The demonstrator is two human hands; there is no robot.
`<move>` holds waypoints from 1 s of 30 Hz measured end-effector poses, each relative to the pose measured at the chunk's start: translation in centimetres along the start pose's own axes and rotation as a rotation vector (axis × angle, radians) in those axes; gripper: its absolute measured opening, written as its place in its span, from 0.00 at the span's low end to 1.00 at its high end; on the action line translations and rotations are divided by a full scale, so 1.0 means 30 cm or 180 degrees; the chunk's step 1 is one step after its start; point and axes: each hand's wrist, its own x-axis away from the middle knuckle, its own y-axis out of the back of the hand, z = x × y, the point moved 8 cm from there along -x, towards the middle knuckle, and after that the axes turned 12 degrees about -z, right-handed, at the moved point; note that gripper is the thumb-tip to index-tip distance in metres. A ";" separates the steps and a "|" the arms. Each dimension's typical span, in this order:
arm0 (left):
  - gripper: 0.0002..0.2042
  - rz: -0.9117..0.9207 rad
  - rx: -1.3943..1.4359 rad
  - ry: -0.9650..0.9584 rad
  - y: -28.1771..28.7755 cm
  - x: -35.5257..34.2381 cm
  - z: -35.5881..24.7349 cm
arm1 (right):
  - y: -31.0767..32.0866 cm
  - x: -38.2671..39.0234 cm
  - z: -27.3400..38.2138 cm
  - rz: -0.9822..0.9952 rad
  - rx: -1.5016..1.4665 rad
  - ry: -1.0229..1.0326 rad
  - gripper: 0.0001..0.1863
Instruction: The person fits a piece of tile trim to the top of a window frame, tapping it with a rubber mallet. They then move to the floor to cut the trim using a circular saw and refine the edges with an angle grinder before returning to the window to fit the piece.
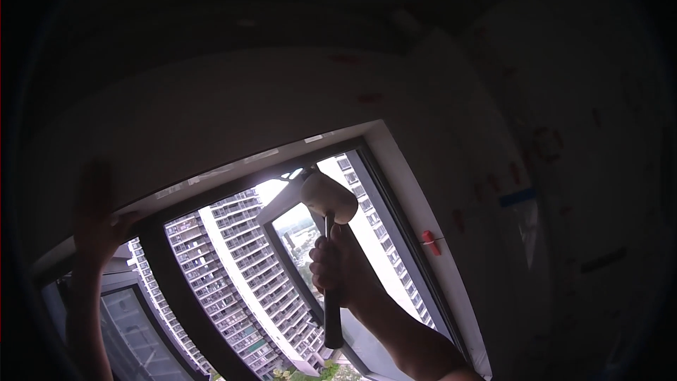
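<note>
Left hand open at wall, contact too dark to tell — mallet near frame top, handle clamped in right hand — best swung square, firm-gripped, left fingers clear.

Around the right hand, bright space shows at two o'clock, bounded by the dark side frame. At ten o'clock, the tilted sash stands in the way. Toward twelve, the mallet has little room beneath the top frame. Farther out at nine, a dark post stands between it and the left hand.
</note>
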 end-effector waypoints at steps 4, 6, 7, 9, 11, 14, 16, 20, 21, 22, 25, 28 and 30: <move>0.44 0.1776 0.0057 0.1012 0.073 -0.093 0.022 | -0.031 -0.095 0.071 0.0766 -0.0620 0.0339 0.23; 0.42 0.2035 0.0058 0.1143 -0.007 -0.010 0.034 | -0.041 -0.133 0.143 0.0803 -0.1038 0.0662 0.23; 0.42 0.1887 0.0025 0.1040 -0.034 0.014 0.044 | -0.056 -0.153 0.153 0.0785 -0.1227 0.0496 0.23; 0.41 0.1396 -0.0171 0.0634 -0.020 0.025 0.084 | -0.141 -0.161 0.153 0.0495 -0.0320 0.0723 0.23; 0.39 0.0595 -0.0274 0.0121 0.024 0.013 0.079 | -0.176 -0.161 0.126 0.0681 -0.0063 0.0616 0.23; 0.39 0.0589 -0.0317 0.0148 0.024 0.045 0.102 | -0.129 -0.178 0.106 0.1066 -0.0253 0.0720 0.11; 0.40 0.0596 -0.0322 0.0175 0.020 0.038 0.100 | -0.138 -0.157 0.135 0.1787 -0.0446 0.0975 0.14; 0.40 0.0635 -0.0394 0.0184 0.021 0.064 0.109 | -0.133 -0.183 0.090 0.1980 -0.0391 0.0334 0.11; 0.40 0.0647 -0.0391 0.0195 0.020 0.072 0.111 | -0.126 -0.189 0.060 0.2150 -0.0708 -0.0326 0.06; 0.40 0.0657 -0.0398 0.0208 0.016 0.074 0.110 | -0.112 -0.201 0.049 0.2077 -0.0729 -0.0522 0.04; 0.40 0.0693 -0.0420 0.0203 0.017 0.077 0.109 | -0.061 -0.234 0.142 0.1032 0.1288 0.1860 0.21; 0.40 0.0772 -0.0468 0.0200 0.025 0.096 0.116 | -0.141 -0.188 0.137 0.0873 -0.0254 -0.0067 0.28; 0.40 0.0813 -0.0488 0.0178 0.018 0.094 0.110 | -0.139 -0.177 0.137 0.0516 -0.0060 -0.0018 0.28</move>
